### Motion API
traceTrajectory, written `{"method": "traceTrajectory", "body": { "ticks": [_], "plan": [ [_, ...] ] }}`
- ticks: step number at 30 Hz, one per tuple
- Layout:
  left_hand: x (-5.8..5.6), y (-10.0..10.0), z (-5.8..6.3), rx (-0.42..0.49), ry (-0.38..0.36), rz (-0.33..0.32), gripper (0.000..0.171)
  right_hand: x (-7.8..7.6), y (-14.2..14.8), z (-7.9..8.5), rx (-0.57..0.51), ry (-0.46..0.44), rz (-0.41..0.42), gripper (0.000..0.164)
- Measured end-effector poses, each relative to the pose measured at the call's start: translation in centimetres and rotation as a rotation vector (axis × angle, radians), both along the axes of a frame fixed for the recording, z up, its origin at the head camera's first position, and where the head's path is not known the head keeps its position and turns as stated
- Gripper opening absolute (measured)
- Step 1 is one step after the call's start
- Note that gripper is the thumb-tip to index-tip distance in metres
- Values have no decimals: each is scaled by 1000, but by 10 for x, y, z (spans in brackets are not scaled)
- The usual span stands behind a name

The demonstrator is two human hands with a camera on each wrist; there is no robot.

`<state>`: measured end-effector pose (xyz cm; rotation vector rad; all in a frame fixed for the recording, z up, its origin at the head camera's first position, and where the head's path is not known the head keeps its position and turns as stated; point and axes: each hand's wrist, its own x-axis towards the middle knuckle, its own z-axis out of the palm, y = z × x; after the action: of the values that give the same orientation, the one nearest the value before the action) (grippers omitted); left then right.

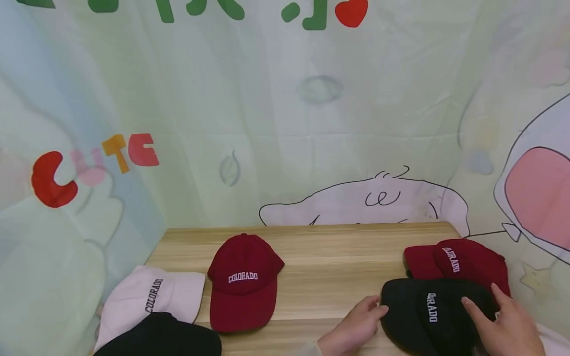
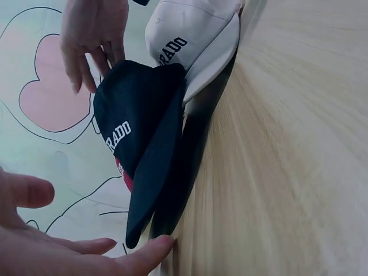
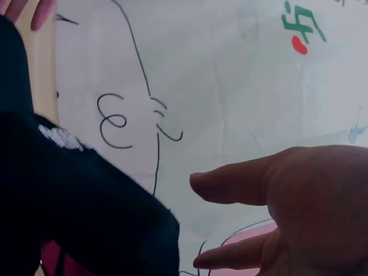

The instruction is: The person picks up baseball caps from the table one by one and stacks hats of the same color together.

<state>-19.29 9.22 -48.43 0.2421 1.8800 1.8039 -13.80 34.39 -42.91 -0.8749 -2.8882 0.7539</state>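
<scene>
A black cap point(image 1: 407, 311) with white lettering lies on the right of the table, its brim pointing left. By the brim's edge is my left hand point(image 1: 354, 324); in the left wrist view its thumb and fingers are spread, with one fingertip close under the brim point(image 2: 150, 190). My right hand point(image 1: 512, 321) is at the crown's right side, thumb and fingers apart; the right wrist view shows a gap between this hand point(image 3: 310, 213) and the black cap point(image 3: 86, 201). Partly behind the black cap lies a dark red cap point(image 1: 474, 264). A white cap point(image 2: 192, 29) shows beyond it in the left wrist view.
On the left of the wooden table point(image 1: 320, 267) are a white cap point(image 1: 133, 301), another black cap point(image 1: 165, 338) cut off by the frame's bottom, and a dark red cap point(image 1: 242, 287). A printed cloth point(image 1: 276, 118) hangs behind and at the sides.
</scene>
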Motion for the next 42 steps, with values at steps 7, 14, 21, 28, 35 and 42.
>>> {"method": "traceTrajectory", "body": {
  "ticks": [7, 14, 21, 28, 35, 42],
  "plan": [
    [-6, 7, -3, 76, -146, 33, 48, -4, 8, -14, 11, -57, 16, 94],
    [-8, 7, -4, 124, -211, 21, 56, -4, 7, -11, -34, -57, 35, 96],
    [-7, -1, 0, 196, -194, 16, 58, -4, 3, 2, -84, -20, 81, 96],
    [-12, -20, 2, 225, -199, -3, 54, -11, 0, 10, -136, 18, 180, 101],
    [-22, -41, -1, 246, -138, 41, 48, -30, -16, 26, -169, 72, 312, 96],
    [-26, -67, -8, 248, -98, 162, 30, -47, -41, 32, -164, 223, 485, 85]
  ]
}}
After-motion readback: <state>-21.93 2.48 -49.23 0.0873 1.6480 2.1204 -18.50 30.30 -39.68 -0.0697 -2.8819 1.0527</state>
